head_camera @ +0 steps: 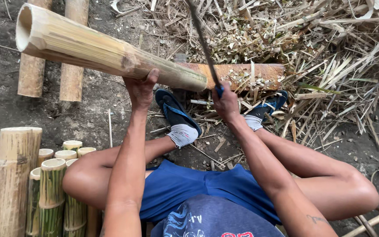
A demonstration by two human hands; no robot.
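Left hand (140, 90) is clamped round the underside of a thick bamboo pole (106, 52), thumb pressed up against its skin, and the pole is held up off the ground, its hollow cut end pointing up to the far left, its other end dipping right toward a wooden block (237, 75); right hand (225, 102) is clenched on the blue handle of a long dark blade (203, 44), and the blade rises steeply away to the far edge, crossing just beside the pole's lower end; whether the edge touches the bamboo I cannot tell; beyond the hands the block lies flat on the dirt, reddish and dusted with chips; both feet sit near it in blue sandals (176, 112) with pale socks, knees spread wide either side; far right is a heap of dry bamboo strips and husks (330, 48); far left two more poles (51, 74) lie on the ground; near left stands a cluster of short cut bamboo sections (44, 180), upright, open ends up, packed close together.
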